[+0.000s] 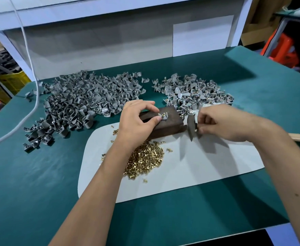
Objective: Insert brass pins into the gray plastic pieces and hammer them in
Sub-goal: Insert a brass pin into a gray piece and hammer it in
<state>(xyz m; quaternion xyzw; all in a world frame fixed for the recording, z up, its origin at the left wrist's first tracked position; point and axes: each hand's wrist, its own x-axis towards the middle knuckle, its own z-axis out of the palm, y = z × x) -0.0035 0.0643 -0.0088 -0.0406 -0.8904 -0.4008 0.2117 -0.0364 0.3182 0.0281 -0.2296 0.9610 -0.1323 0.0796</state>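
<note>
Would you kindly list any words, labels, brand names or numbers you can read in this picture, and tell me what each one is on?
None can be read: the wooden block, hammer, white mat, brass pins and gray plastic pieces show no lettering. The cardboard boxes behind are too blurred to tell.

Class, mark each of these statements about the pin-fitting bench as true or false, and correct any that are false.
1. The loose brass pins lie heaped on the white sheet. True.
2. The left hand holds a gray piece on the wooden block. True.
3. The right hand rests flat on the green mat. False: it grips the hammer near its head.
4. All gray pieces form one pile. False: there are two piles, left and right.
</note>
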